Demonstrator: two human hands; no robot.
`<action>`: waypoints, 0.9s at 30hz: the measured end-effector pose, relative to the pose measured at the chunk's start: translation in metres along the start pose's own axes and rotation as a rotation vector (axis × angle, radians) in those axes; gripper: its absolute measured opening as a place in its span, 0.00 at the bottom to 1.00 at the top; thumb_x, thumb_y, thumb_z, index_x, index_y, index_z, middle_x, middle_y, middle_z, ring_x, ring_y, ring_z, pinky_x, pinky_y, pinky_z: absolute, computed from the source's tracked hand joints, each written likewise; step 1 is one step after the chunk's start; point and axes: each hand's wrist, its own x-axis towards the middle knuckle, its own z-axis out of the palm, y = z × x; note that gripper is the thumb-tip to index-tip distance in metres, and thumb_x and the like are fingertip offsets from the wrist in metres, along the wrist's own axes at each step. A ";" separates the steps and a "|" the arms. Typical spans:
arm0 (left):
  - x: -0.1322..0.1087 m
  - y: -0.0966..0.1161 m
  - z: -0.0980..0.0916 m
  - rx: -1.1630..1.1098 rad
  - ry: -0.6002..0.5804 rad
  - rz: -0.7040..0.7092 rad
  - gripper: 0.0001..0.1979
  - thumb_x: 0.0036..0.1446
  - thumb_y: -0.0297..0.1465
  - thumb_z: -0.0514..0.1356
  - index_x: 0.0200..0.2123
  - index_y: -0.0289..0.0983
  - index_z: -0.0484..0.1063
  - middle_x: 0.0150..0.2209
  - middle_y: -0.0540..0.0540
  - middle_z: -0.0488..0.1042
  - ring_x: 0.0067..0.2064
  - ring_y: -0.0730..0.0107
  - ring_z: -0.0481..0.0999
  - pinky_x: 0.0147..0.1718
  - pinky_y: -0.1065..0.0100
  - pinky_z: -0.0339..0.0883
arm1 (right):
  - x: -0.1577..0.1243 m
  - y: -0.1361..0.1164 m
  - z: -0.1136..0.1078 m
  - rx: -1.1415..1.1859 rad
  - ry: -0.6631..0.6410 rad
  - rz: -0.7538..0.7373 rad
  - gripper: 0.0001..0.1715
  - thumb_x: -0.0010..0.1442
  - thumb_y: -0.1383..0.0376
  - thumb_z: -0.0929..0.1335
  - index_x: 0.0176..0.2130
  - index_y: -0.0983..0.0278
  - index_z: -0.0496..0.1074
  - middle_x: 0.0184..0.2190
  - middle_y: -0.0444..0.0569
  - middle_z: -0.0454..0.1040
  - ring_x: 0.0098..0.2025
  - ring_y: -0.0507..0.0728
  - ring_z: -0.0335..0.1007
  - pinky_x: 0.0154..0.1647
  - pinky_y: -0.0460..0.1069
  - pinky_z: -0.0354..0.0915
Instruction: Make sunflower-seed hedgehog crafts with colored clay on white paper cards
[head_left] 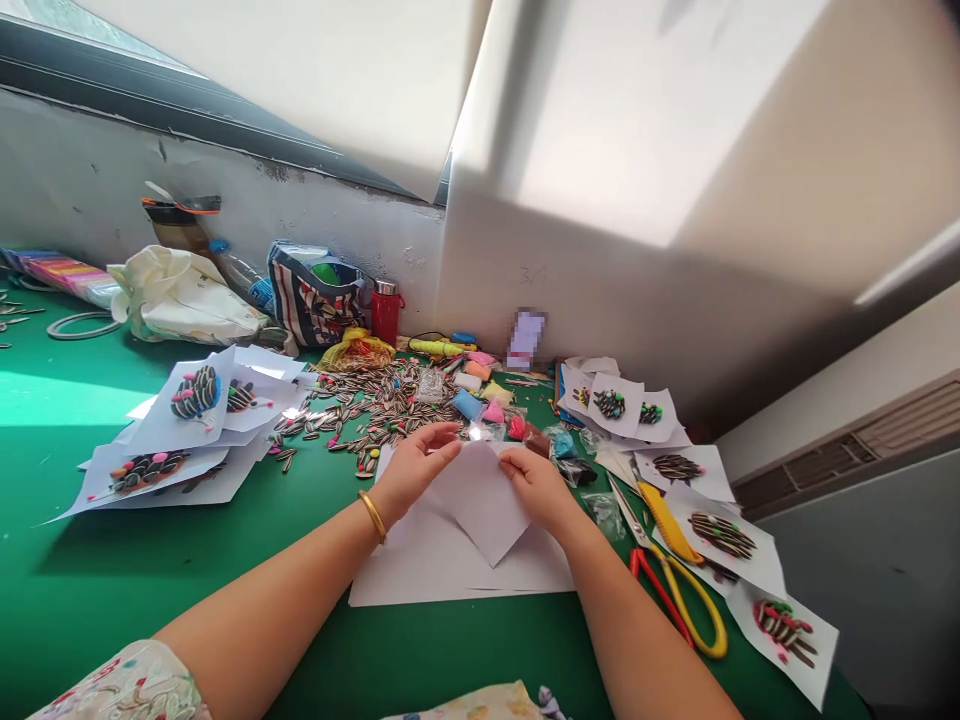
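A small white sheet of paper [484, 505] is held up at a slant between my hands, one corner pointing down toward me. My left hand [420, 465], with a gold bangle on its wrist, has its fingers closed at the sheet's upper left edge. On the other side my right hand [536, 485] pinches the upper right edge. Beneath lie larger white sheets [420, 575] on the green table. Just beyond my hands spreads a heap of striped sunflower seeds [390, 395], with bits of coloured clay such as a blue piece [468, 404] beside it.
Paper cards with seed-and-clay figures lie at left [199, 395] and right [720, 535]. Scissors [675, 590] and a yellow utility knife [667, 520] rest right of my right hand. A striped bag [315, 300], red bottle [386, 312] and phone [526, 338] stand along the wall.
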 end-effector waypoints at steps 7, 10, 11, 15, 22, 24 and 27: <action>-0.008 0.005 0.005 0.592 -0.113 0.354 0.06 0.54 0.35 0.66 0.36 0.44 0.81 0.37 0.43 0.77 0.43 0.56 0.72 0.49 0.60 0.62 | -0.012 -0.010 0.006 -0.190 -0.058 -0.198 0.14 0.66 0.66 0.61 0.40 0.61 0.76 0.34 0.52 0.75 0.39 0.60 0.68 0.39 0.51 0.58; -0.008 0.002 0.007 0.647 -0.129 0.364 0.05 0.58 0.33 0.62 0.33 0.43 0.80 0.33 0.45 0.76 0.39 0.59 0.72 0.42 0.63 0.63 | -0.015 -0.014 0.004 -0.195 -0.040 -0.199 0.13 0.67 0.64 0.62 0.40 0.61 0.76 0.33 0.52 0.74 0.38 0.60 0.66 0.38 0.51 0.57; -0.008 0.000 0.008 0.640 -0.118 0.362 0.05 0.58 0.33 0.62 0.34 0.42 0.79 0.33 0.45 0.77 0.38 0.60 0.72 0.41 0.63 0.63 | -0.016 -0.014 0.003 -0.186 -0.033 -0.200 0.13 0.67 0.64 0.62 0.41 0.61 0.75 0.34 0.51 0.74 0.38 0.59 0.67 0.38 0.51 0.57; -0.004 -0.008 0.007 0.559 -0.079 0.326 0.05 0.58 0.33 0.61 0.34 0.42 0.78 0.35 0.46 0.77 0.39 0.61 0.73 0.41 0.64 0.65 | -0.016 -0.011 -0.002 -0.145 -0.006 -0.157 0.09 0.64 0.64 0.65 0.41 0.61 0.74 0.34 0.49 0.73 0.37 0.57 0.67 0.38 0.50 0.58; 0.002 -0.012 0.001 0.629 -0.061 0.250 0.08 0.57 0.35 0.61 0.35 0.41 0.80 0.36 0.45 0.80 0.40 0.59 0.76 0.42 0.64 0.67 | -0.013 -0.007 -0.007 -0.138 -0.029 -0.045 0.09 0.65 0.66 0.62 0.37 0.61 0.72 0.35 0.47 0.75 0.38 0.56 0.68 0.37 0.48 0.58; 0.004 -0.010 -0.002 0.737 -0.066 0.235 0.09 0.57 0.35 0.59 0.35 0.41 0.80 0.36 0.46 0.81 0.40 0.59 0.77 0.42 0.64 0.66 | -0.012 -0.006 -0.010 -0.158 -0.026 -0.042 0.10 0.65 0.66 0.62 0.37 0.61 0.72 0.35 0.47 0.75 0.38 0.55 0.68 0.37 0.48 0.58; 0.007 -0.006 -0.007 0.886 -0.108 0.209 0.12 0.59 0.35 0.57 0.36 0.41 0.80 0.38 0.47 0.81 0.41 0.59 0.77 0.40 0.65 0.66 | -0.011 -0.005 -0.013 -0.182 -0.037 -0.004 0.10 0.65 0.66 0.62 0.36 0.61 0.72 0.35 0.46 0.75 0.37 0.55 0.68 0.36 0.47 0.57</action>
